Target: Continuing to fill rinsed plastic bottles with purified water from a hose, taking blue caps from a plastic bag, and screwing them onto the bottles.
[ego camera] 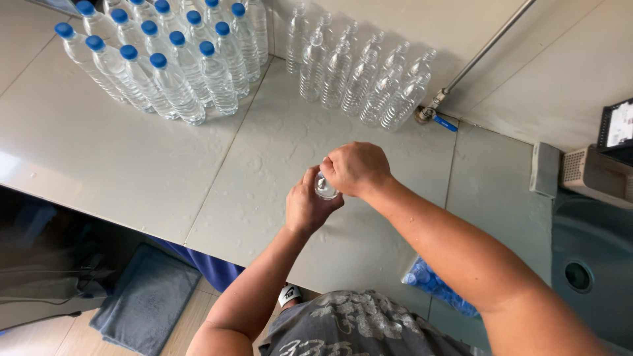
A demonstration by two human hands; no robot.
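My left hand (305,206) grips a clear plastic bottle (324,187) from below, over the wet tiled counter (277,151). My right hand (356,168) is closed over the bottle's top, hiding the neck and any cap. Only a small part of the bottle shows between the two hands. Both hands sit near the counter's middle, in front of the rows of bottles.
Several blue-capped bottles (165,56) stand at the far left. Several uncapped clear bottles (359,72) stand at the back. A tap with a blue handle (436,117) is on the wall. A bag of blue caps (432,282) lies by my right arm. A sink (580,264) is at right.
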